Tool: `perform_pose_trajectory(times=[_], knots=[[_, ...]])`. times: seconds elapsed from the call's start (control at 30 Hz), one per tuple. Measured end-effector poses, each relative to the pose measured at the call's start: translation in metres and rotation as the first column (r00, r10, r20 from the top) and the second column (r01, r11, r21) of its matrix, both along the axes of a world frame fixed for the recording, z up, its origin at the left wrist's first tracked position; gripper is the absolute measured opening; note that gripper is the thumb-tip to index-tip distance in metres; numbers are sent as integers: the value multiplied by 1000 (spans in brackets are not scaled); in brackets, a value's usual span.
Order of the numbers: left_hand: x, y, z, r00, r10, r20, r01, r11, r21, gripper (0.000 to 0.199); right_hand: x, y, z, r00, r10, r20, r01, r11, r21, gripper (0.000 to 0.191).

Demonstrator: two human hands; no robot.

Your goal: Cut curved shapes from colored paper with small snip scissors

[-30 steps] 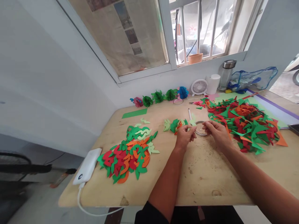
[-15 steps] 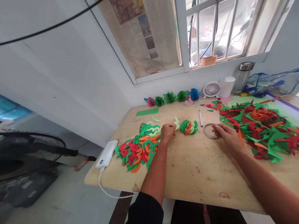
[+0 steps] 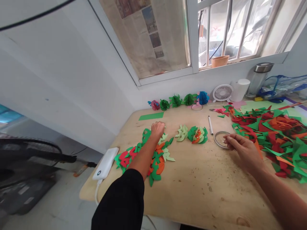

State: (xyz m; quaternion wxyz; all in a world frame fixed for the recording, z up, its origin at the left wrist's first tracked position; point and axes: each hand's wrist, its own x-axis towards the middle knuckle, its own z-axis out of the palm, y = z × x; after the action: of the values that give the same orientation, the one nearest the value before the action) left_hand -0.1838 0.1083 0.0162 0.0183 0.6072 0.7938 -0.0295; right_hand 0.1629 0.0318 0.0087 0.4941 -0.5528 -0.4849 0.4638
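My left hand [image 3: 158, 128] is closed above the back of a pile of cut paper pieces [image 3: 157, 166] in red, orange and green. A trace of pale green shows beside its fingers; what they hold is hidden. Pinched at the fingertips, my right hand [image 3: 236, 145] is at the right edge of a thin grey ring [image 3: 217, 140] lying on the table. Between the hands sit a small stack of pale green wavy paper pieces [image 3: 181, 133] and a fanned bunch of green, orange and pale green pieces [image 3: 198, 134].
A large heap of paper scraps [image 3: 283, 134] covers the right side. A white pen [image 3: 210, 125] lies behind the ring. Folded paper turtles [image 3: 176, 100] line the wall, beside a small white fan [image 3: 223, 93]. A power bank [image 3: 106, 163] rests at the left edge.
My left hand has moved left, from the pale green pieces to the back of the paper pile. Those pieces now lie uncovered. My right hand remains at the ring.
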Motion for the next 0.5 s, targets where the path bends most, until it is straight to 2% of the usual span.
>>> perform_pose_trajectory(times=[0.1,0.2,0.3,0.4,0.43,0.5], knots=[[-4,9,-9,998,-57,5,56,996,66,18,1,1,0,1000,13,29,-13,1000,19,45],[-8,16,-10,998,-66,12,64,991,120,19,1,0,-1,998,26,60,-28,999,34,43],[-4,17,-1,997,-68,25,62,977,202,22,1,0,-2,998,28,64,-30,999,35,41],[16,5,14,992,-114,52,92,945,313,32,0,1,-4,1000,22,1,-22,1000,20,40],[27,-3,19,987,-147,71,112,925,363,33,-1,0,-5,999,26,-35,-26,1000,10,39],[53,-24,26,912,-362,191,191,790,583,30,-2,0,-5,988,92,-125,-92,996,5,38]])
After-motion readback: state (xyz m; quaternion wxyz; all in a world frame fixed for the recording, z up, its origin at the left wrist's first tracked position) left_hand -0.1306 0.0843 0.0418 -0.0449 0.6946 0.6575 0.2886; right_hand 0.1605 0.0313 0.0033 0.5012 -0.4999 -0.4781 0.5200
